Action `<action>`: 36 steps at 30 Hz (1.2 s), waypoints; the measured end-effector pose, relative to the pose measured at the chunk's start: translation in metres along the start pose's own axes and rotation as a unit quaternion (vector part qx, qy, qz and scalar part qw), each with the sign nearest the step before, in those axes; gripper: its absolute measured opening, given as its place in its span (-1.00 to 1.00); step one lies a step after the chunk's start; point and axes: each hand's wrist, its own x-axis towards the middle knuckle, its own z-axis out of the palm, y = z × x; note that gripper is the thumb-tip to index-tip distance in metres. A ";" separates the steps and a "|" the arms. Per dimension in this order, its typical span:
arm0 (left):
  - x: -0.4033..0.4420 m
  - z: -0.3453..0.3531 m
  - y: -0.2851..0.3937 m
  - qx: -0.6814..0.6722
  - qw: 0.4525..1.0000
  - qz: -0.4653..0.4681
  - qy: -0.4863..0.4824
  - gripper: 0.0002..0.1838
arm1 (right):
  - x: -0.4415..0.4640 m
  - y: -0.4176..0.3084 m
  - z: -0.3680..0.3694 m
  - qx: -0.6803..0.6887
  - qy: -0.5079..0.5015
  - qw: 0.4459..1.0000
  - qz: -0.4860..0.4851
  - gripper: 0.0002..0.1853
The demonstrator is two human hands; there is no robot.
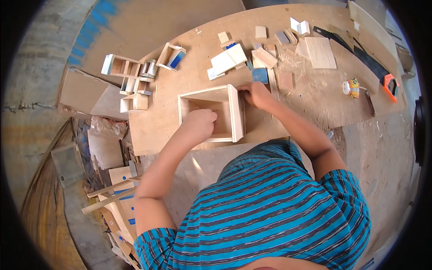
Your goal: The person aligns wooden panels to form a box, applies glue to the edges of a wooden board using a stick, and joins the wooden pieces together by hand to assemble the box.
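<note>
An open-topped wooden box (202, 93) lies near the front edge of the table, with pale plywood walls and a thicker panel on its right side. My left hand (201, 123) reaches inside the box, its fingers curled closed. Whatever those fingers may hold is hidden by the hand. At the box's upper right corner, my right hand (256, 95) is closed against the outer face of the right panel. Its fingertips are partly hidden at the panel's edge.
Small wooden boxes (134, 102) cluster at the table's left. Wood blocks (227, 60) and offcuts lie beyond my right hand. A handsaw (371, 65) with an orange handle, a small yellow-labelled jar (353, 88) and a dark-handled tool (370, 103) rest on the right. Sawdust covers part of the tabletop (310, 108).
</note>
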 end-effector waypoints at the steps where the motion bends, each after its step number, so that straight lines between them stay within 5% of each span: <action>1: 0.010 -0.001 0.002 0.038 0.992 -0.006 -0.117 -0.74 | 0.000 -0.001 0.000 0.011 -0.011 1.000 0.012 -0.66; 4: 0.025 0.003 0.003 -0.023 0.988 0.023 -0.150 -0.69 | 0.003 -0.002 -0.005 0.040 -0.035 0.998 0.033 -0.64; 10: 0.030 0.011 0.000 -0.071 0.989 0.121 -0.046 -0.69 | 0.012 0.007 -0.011 0.091 -0.090 0.991 0.032 -0.63; 12: 0.034 0.003 0.003 -0.032 0.988 0.107 -0.109 -0.68 | 0.013 0.004 -0.016 0.093 -0.111 0.989 0.035 -0.64; 18: 0.034 0.018 -0.003 -0.053 0.989 0.106 -0.091 -0.67 | 0.016 -0.021 -0.024 0.359 -0.055 0.919 0.154 -0.61; 19: 0.034 0.021 -0.002 -0.064 0.989 0.094 -0.097 -0.67 | 0.017 -0.038 -0.033 0.325 -0.045 0.935 0.139 -0.49; 22: 0.034 0.010 0.006 -0.068 0.983 0.036 -0.165 -0.24 | 0.040 -0.086 -0.060 0.037 -0.149 0.987 0.044 -0.45; 23: 0.028 0.003 0.011 -0.095 0.986 0.035 -0.131 -0.65 | 0.048 -0.100 -0.064 -0.059 -0.184 0.981 0.021 -0.45; 27: 0.023 -0.001 0.013 -0.080 0.988 0.085 -0.102 -0.55 | 0.077 -0.125 -0.047 -0.284 -0.270 0.920 -0.018 -0.53; 30: 0.033 0.034 -0.003 -0.115 0.984 0.136 0.019 -0.54 | 0.090 -0.128 -0.033 -0.382 -0.331 0.863 0.010 -0.67; 36: 0.045 0.025 0.002 -0.025 0.990 0.074 -0.114 -0.53 | 0.078 -0.136 -0.028 -0.414 -0.302 0.859 -0.012 -0.80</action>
